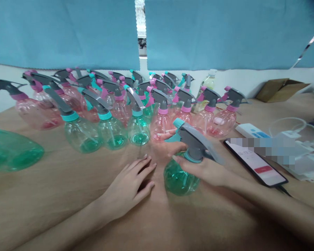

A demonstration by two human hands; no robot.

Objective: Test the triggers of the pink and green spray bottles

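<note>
Gripping the green spray bottle (181, 179) round its neck in the right hand (211, 170), on or just above the table (54, 184). Perhaps risking a stray press of the trigger (172, 137), through fingers passing so near it. Resting the left hand (131, 183) alongside, loosely spread, holding nothing. Possibly risking toppling the pink bottle (160, 127) behind by pushing too far, or bumping the phone (259, 164) by swinging right.

Blue cloth (68, 35) spans the back here, a bright gap (141, 21) splitting it, pale wall (5, 72) showing beneath, brown wood-look surface (68, 181) spreading wide
</note>
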